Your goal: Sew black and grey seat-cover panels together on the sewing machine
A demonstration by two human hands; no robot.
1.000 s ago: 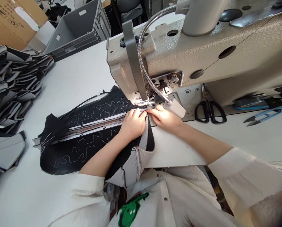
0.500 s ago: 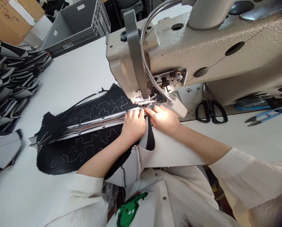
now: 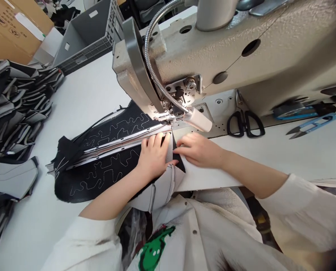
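Observation:
A black fabric cover (image 3: 100,180) with grey wavy stitching and white-edged strips along its middle lies on the sewing table. Its right end reaches the needle area of the sewing machine (image 3: 168,116). My left hand (image 3: 153,156) rests on the cover just below the needle area, fingers laid on the cloth and thumb spread to the right. Beside it, my right hand (image 3: 202,150) has its fingertips pinched at the cover's black right edge. A light grey mesh part (image 3: 164,188) of the cover hangs over the table's front edge.
Black-handled scissors (image 3: 245,122) and blue thread snips (image 3: 311,126) lie right of the needle area. Stacked fabric pieces (image 3: 15,109) fill the left side. A grey crate (image 3: 86,41) and a cardboard box (image 3: 15,30) stand behind. A lamp head (image 3: 197,119) hangs near the needle.
My right hand has moved from beside the needle toward me, down to the cover's right edge. My left hand has shifted slightly toward me, its thumb now spread. The camera view has shifted.

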